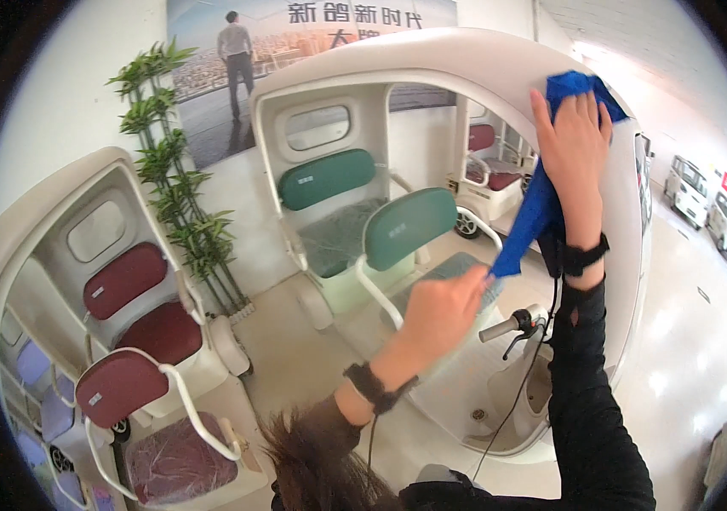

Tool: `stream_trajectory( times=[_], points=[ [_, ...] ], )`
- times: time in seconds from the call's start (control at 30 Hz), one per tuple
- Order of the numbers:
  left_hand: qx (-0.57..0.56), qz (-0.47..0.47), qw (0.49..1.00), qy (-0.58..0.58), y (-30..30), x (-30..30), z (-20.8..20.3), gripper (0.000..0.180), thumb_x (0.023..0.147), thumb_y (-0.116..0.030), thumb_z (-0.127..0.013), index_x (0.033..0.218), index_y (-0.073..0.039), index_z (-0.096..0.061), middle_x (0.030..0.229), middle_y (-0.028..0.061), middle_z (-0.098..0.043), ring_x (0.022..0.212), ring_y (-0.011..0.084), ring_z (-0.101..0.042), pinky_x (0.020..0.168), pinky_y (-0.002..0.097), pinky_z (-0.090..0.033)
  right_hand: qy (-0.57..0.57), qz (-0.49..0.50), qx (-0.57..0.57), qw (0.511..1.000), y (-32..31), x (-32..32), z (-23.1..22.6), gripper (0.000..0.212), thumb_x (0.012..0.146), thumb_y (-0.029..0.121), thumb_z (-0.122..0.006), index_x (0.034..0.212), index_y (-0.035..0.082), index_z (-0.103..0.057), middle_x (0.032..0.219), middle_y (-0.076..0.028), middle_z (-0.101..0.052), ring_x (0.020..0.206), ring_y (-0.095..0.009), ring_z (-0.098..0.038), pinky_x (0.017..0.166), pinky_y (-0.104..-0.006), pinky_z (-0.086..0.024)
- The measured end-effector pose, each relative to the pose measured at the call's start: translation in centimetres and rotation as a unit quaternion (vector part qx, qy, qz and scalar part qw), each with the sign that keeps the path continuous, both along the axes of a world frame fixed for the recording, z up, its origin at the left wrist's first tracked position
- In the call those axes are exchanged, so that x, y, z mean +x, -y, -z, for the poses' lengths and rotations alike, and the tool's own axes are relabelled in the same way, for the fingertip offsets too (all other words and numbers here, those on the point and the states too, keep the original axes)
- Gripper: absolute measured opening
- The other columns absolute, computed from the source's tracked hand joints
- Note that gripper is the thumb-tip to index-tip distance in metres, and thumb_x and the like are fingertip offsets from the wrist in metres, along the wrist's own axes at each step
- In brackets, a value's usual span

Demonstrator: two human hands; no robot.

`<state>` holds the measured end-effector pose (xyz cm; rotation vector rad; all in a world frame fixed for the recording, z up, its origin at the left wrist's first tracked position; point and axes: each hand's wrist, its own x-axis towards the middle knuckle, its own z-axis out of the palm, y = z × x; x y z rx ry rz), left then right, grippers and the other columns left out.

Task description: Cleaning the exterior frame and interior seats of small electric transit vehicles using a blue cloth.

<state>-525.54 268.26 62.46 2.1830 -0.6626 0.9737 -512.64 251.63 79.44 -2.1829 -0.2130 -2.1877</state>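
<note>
A blue cloth (pixel 532 213) stretches between my two hands along the front edge of a white three-wheeled passenger vehicle (pixel 466 53). My left hand (pixel 440 313) is closed on the cloth's lower, narrow end, in front of the green seats. Higher up, my right hand (pixel 575 140) lies with fingers stretched out over the cloth's bunched upper part, pressing it against the front edge of the roof. Below the right forearm is a handlebar grip (pixel 500 329) with a brake lever. Dark bands circle both wrists, and thin cables hang from them.
Green seats (pixel 410 223) fill the vehicle's cabin. Left of it stands a similar vehicle with dark red seats (pixel 125 281), partly wrapped in clear plastic. Bamboo-like plants (pixel 178 192) and a large poster (pixel 210 85) line the wall. White vehicles (pixel 687 189) stand far right on the shiny floor.
</note>
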Motion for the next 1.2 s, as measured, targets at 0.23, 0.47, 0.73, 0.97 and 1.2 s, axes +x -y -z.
stream_trajectory(
  times=[0.23,0.47,0.73,0.97,1.2],
  points=[
    [-0.061,0.046,0.996,-0.042,-4.4,8.9,-2.6,0.017,0.1,-0.019,-0.047,0.096,-0.005,-0.055,0.058,0.0085,-0.062,0.05,0.0235,-0.062,0.049,0.0327,-0.047,0.085,0.035,-0.06,0.994,-5.9,5.4,-5.1,0.051,0.091,0.046,-0.05,0.081,-0.001,-0.068,0.092,-0.016,-0.068,0.098,-0.029,-0.062,0.094,-0.0452,-0.04],
    [-0.119,0.041,0.984,-0.126,-11.1,19.0,-3.6,0.021,0.101,-0.021,-0.041,0.102,-0.002,-0.051,0.058,0.0111,-0.061,0.051,0.0222,-0.063,0.051,0.0327,-0.047,-0.016,-0.013,-0.142,0.99,-15.7,11.5,-7.9,0.032,0.092,0.025,-0.05,0.091,-0.002,-0.067,0.09,-0.022,-0.067,0.088,-0.034,-0.063,0.08,-0.0475,-0.046],
    [-0.158,-0.131,0.975,-0.089,-27.0,25.8,-3.7,0.022,0.1,-0.024,-0.043,0.092,-0.004,-0.05,0.057,0.0124,-0.061,0.052,0.0296,-0.062,0.053,0.0405,-0.048,0.147,-0.094,-0.165,0.971,-31.5,23.2,-7.9,0.023,0.08,0.022,-0.057,0.074,0.004,-0.07,0.077,-0.015,-0.067,0.077,-0.029,-0.063,0.078,-0.0487,-0.045],
    [-0.174,-0.138,0.967,-0.128,-35.9,28.2,-1.9,0.022,0.102,-0.021,-0.041,0.098,-0.003,-0.052,0.058,0.0085,-0.06,0.05,0.0195,-0.062,0.049,0.0318,-0.047,0.048,-0.139,-0.174,0.974,-41.5,28.6,-6.1,0.023,0.078,0.019,-0.054,0.079,0.004,-0.071,0.082,-0.016,-0.068,0.09,-0.03,-0.061,0.091,-0.0464,-0.039],
    [-0.265,-0.061,0.954,-0.127,-44.0,31.2,6.7,0.026,0.102,-0.021,-0.043,0.088,-0.002,-0.051,0.059,0.0079,-0.055,0.052,0.0167,-0.055,0.052,0.0301,-0.043,0.015,-0.266,-0.156,0.951,-48.0,32.4,3.5,0.026,0.085,0.026,-0.059,0.072,0.004,-0.064,0.081,-0.014,-0.065,0.088,-0.028,-0.063,0.081,-0.0414,-0.045]
  ],
)
